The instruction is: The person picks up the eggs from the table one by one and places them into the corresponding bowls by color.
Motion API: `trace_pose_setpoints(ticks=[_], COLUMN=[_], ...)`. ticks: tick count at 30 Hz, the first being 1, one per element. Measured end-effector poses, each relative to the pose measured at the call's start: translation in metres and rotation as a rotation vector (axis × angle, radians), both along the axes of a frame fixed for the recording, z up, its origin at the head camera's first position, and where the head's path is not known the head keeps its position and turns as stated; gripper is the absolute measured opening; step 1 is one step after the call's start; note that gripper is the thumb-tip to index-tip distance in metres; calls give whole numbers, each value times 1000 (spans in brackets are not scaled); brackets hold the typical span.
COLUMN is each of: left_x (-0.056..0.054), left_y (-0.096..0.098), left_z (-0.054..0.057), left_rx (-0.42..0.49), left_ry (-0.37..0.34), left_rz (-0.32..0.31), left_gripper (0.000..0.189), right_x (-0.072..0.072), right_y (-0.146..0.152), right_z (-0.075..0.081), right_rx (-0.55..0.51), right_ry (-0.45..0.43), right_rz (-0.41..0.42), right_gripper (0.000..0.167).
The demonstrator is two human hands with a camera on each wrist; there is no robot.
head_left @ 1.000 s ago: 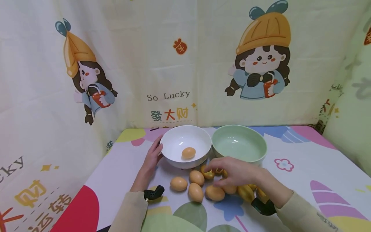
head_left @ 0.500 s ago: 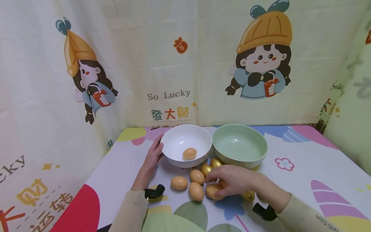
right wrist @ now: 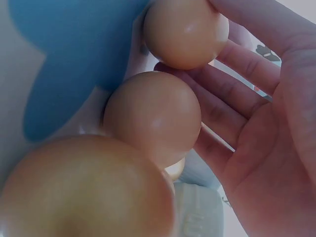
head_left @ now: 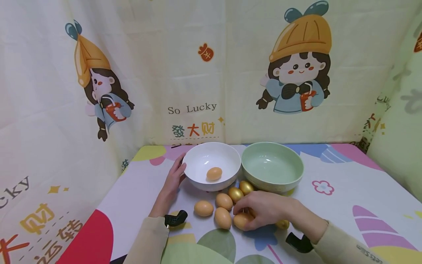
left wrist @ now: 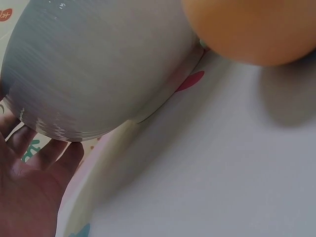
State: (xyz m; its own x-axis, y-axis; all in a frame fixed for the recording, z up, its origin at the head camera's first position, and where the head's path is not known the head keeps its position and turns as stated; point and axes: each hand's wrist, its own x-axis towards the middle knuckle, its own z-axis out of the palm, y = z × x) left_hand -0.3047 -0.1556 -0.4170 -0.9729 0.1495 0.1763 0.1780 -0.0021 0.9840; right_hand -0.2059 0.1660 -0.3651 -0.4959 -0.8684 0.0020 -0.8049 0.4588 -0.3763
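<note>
A white bowl stands on the table with a brown egg inside. My left hand rests against its left outer wall; in the left wrist view the spread fingertips touch the bowl. My right hand is over the eggs in front of the bowls. Its thumb and fingers grip a brown egg at the front, also visible in the right wrist view as the upper egg. Another brown egg sits beneath the palm, partly hidden from the head view.
Right of the white bowl stands a green bowl. Brown eggs lie left of my right hand, and gold eggs sit before the bowls. A gold egg shows under my right wrist. A printed curtain hangs behind the table.
My right hand has come down and towards me from above the gold eggs, and its fingers have closed round the front brown egg. The left hand stays at the white bowl.
</note>
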Motion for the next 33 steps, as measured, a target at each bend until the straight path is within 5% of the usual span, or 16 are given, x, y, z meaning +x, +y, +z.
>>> trace_pose_setpoints(ticks=[8, 26, 33], left_x=[1, 0, 0], left_y=[0, 0, 0], left_z=[1, 0, 0], left_rx=[-8, 12, -1], left_ry=[1, -14, -24], left_rz=[2, 9, 4], left_gripper=[54, 53, 54], right_x=[0, -11, -25], right_y=[-2, 2, 1], right_z=[3, 38, 47], right_rx=[-6, -136, -187], right_ry=[-37, -204, -141], right_rz=[-1, -133, -111], right_gripper=[31, 38, 40])
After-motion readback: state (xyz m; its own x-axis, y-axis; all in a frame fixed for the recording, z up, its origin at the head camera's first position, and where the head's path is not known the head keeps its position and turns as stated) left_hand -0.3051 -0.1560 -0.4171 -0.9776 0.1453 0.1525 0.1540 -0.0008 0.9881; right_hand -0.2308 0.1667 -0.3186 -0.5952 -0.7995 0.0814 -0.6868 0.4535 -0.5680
